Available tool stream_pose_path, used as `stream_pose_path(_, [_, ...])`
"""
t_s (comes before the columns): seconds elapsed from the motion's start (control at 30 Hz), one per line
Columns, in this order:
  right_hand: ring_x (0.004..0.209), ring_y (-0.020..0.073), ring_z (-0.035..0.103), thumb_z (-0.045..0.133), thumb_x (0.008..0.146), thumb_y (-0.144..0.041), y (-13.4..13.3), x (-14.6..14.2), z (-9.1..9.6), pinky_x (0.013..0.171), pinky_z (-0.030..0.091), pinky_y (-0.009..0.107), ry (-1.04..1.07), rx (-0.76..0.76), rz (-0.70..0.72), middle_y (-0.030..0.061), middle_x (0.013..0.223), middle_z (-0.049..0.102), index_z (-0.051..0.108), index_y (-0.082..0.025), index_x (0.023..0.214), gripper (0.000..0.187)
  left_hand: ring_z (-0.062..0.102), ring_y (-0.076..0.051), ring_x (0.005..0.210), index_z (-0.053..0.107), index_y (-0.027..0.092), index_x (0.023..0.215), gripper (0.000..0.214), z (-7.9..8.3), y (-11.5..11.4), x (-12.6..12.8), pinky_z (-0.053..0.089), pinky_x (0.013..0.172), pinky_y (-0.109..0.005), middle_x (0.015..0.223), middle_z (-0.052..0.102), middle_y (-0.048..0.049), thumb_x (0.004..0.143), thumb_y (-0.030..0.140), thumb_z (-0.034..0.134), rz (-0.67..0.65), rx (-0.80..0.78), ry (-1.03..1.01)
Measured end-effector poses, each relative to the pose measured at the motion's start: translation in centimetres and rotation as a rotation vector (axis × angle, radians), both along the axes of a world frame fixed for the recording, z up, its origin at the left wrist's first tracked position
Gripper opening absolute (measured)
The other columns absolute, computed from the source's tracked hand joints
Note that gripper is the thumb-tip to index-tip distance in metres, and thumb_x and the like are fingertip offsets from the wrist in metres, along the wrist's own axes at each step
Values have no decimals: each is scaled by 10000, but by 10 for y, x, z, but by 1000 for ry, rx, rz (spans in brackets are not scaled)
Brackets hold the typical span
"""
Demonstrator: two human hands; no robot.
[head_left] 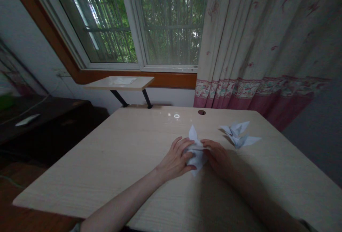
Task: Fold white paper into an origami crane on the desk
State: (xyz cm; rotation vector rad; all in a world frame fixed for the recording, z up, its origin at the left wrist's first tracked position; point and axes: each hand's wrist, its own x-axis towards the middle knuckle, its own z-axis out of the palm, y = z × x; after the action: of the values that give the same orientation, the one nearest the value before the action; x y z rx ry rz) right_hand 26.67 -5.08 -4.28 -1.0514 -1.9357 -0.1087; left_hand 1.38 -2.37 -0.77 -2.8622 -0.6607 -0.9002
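Observation:
A partly folded piece of white paper (198, 158) lies on the desk between my hands, one narrow point directed away from me and another towards me. My left hand (179, 156) grips its left side, fingers over the top and thumb near the lower part. On the opposite edge, my right hand (217, 156) pinches the paper near a raised fold; some of its fingers are hidden. To the right of that hand stand two folded white paper figures (237, 135), like origami cranes, close together.
The pale wooden desk (128, 160) has a round cable hole (202, 112) near its back edge. A raised shelf (141, 82) at the back left carries some white paper (123, 80). Behind are a window and a long curtain (240, 46); a dark table (53, 112) stands at left.

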Motion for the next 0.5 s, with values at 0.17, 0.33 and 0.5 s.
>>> stream_pose_path(0.17, [1179,253,664,438,1045,-340,-1,-4,2,1026,553,465,57,-61,-96,111,1241,696,568,-255,1277,279,421,-381,1363,626,210,1153,546,7,0,2,308,1180,-621,1467,465,-161,774,545,830,75,-28,24])
stream_pose_path(0.33, [1143,269,673,437,1042,-424,-3,-6,3,1013,550,468,89,-97,-177,116,1211,701,574,-248,1266,316,372,-409,1396,553,231,1328,780,6,4,3,319,1157,-637,1533,383,-174,702,565,877,102,-101,-11])
stream_pose_path(0.5, [1095,277,673,422,1035,-429,1,-7,3,1002,531,477,97,-155,-219,115,1143,703,594,-241,1196,302,337,-428,1428,497,271,1409,878,2,6,3,326,1143,-646,1565,348,-174,683,578,886,109,-151,-35])
